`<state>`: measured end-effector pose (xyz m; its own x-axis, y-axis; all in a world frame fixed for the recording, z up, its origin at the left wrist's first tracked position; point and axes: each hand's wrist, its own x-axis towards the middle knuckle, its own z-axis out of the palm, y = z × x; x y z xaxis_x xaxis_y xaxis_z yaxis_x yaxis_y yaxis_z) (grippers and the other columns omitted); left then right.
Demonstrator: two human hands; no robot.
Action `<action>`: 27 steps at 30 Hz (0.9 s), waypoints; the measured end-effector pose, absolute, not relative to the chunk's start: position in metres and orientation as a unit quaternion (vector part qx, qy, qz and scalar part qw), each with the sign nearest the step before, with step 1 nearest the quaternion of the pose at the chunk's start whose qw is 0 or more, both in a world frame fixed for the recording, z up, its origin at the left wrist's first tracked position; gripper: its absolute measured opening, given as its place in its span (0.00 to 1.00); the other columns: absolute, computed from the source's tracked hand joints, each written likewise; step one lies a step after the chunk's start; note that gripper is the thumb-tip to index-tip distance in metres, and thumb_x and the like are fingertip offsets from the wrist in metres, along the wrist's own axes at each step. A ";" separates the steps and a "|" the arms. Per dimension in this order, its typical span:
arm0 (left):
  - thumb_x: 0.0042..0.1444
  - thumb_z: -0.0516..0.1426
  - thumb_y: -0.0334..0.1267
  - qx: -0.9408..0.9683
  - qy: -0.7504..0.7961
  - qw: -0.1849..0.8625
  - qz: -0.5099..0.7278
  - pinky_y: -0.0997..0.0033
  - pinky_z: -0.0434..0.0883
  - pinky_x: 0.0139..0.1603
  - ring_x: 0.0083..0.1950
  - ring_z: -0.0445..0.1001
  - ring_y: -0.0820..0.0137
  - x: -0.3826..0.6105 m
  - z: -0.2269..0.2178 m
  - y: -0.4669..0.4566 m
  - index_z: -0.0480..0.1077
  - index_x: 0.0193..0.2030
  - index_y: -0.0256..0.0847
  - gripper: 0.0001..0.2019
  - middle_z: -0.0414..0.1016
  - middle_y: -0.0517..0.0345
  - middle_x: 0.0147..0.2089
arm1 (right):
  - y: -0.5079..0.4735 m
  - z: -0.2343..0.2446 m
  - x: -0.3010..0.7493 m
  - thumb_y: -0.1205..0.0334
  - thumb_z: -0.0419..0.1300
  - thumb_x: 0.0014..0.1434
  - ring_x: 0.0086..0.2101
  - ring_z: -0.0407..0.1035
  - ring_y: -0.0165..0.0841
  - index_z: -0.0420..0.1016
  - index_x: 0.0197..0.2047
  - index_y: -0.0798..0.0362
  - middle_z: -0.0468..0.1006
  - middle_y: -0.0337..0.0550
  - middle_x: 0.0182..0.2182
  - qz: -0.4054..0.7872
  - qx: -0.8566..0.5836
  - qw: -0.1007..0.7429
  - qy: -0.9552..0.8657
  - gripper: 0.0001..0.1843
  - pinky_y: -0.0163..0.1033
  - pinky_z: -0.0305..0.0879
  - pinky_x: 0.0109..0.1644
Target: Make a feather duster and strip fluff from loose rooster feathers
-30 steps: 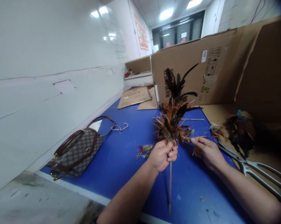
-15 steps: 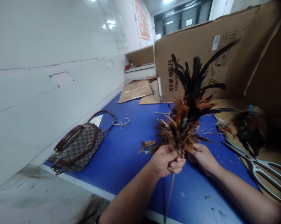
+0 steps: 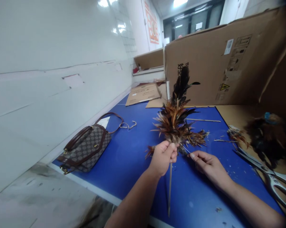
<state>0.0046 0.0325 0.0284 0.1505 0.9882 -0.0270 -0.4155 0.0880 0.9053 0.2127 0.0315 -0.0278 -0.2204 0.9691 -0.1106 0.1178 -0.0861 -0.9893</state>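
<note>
A feather duster of brown, orange and black feathers stands upright on a thin wooden stick above the blue table. My left hand is closed round the stick just under the feathers. To its right, my right hand pinches a thin thread or quill that runs to the base of the feathers.
A patterned brown handbag lies at the table's left edge by the white wall. Large metal scissors and a dark feather bundle lie at right. Cardboard boxes stand behind. Loose feather scraps and a stick litter the table.
The duster has swung back to upright and looks narrower. My right hand has left the feather base and drawn away to the right, pinching a thin strand.
</note>
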 end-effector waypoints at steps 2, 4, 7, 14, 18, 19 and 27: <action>0.59 0.66 0.50 0.410 0.347 0.651 0.536 0.76 0.50 0.23 0.23 0.56 0.80 0.008 0.037 0.026 0.71 0.37 0.35 0.18 0.61 0.64 0.25 | 0.032 -0.023 0.213 0.33 0.63 0.60 0.22 0.49 0.27 0.78 0.39 0.53 0.58 0.32 0.21 0.525 -0.501 0.400 -0.560 0.27 0.35 0.44 0.25; 0.60 0.65 0.49 0.407 0.309 0.689 0.514 0.76 0.50 0.23 0.22 0.54 0.81 0.009 0.048 0.020 0.70 0.37 0.36 0.17 0.59 0.65 0.24 | 0.032 -0.018 0.214 0.33 0.63 0.60 0.22 0.51 0.27 0.77 0.36 0.53 0.60 0.33 0.20 0.497 -0.511 0.424 -0.559 0.27 0.36 0.47 0.26; 0.58 0.67 0.50 0.372 0.229 0.778 0.452 0.78 0.45 0.21 0.21 0.47 0.83 0.002 0.059 0.013 0.67 0.34 0.38 0.18 0.55 0.66 0.25 | 0.034 -0.012 0.219 0.35 0.63 0.61 0.23 0.56 0.29 0.77 0.37 0.52 0.64 0.35 0.21 0.464 -0.517 0.465 -0.549 0.26 0.37 0.52 0.27; 0.48 0.72 0.50 0.286 0.095 0.905 0.301 0.82 0.37 0.10 0.15 0.33 0.88 -0.026 0.030 0.011 0.57 0.26 0.41 0.27 0.47 0.72 0.23 | 0.035 -0.017 0.224 0.35 0.63 0.61 0.24 0.58 0.29 0.78 0.39 0.54 0.68 0.36 0.22 0.473 -0.502 0.477 -0.545 0.27 0.35 0.54 0.28; 0.51 0.70 0.46 0.285 0.063 0.894 0.341 0.85 0.36 0.07 0.14 0.29 0.90 -0.025 0.026 0.008 0.60 0.28 0.41 0.22 0.48 0.74 0.22 | 0.027 -0.017 0.210 0.31 0.61 0.60 0.22 0.53 0.27 0.77 0.35 0.55 0.63 0.34 0.20 0.535 -0.474 0.414 -0.564 0.30 0.34 0.48 0.26; 0.51 0.70 0.45 0.282 0.066 0.888 0.357 0.85 0.35 0.07 0.14 0.28 0.91 -0.025 0.028 0.008 0.60 0.28 0.41 0.21 0.49 0.74 0.22 | 0.023 -0.017 0.205 0.31 0.61 0.60 0.22 0.52 0.26 0.77 0.34 0.54 0.61 0.33 0.19 0.550 -0.465 0.394 -0.571 0.31 0.34 0.47 0.25; 0.56 0.67 0.40 0.260 0.131 0.832 0.473 0.86 0.36 0.09 0.18 0.32 0.86 -0.036 0.036 0.022 0.59 0.31 0.41 0.18 0.48 0.70 0.26 | 0.011 -0.018 0.193 0.35 0.60 0.63 0.23 0.53 0.27 0.80 0.34 0.54 0.62 0.33 0.21 0.581 -0.425 0.308 -0.621 0.28 0.33 0.50 0.26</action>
<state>-0.0357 0.0217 0.0363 0.5182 0.8548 0.0278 -0.7185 0.4175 0.5563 0.1926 0.0111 -0.0176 -0.4480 0.8871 -0.1114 0.1704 -0.0375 -0.9847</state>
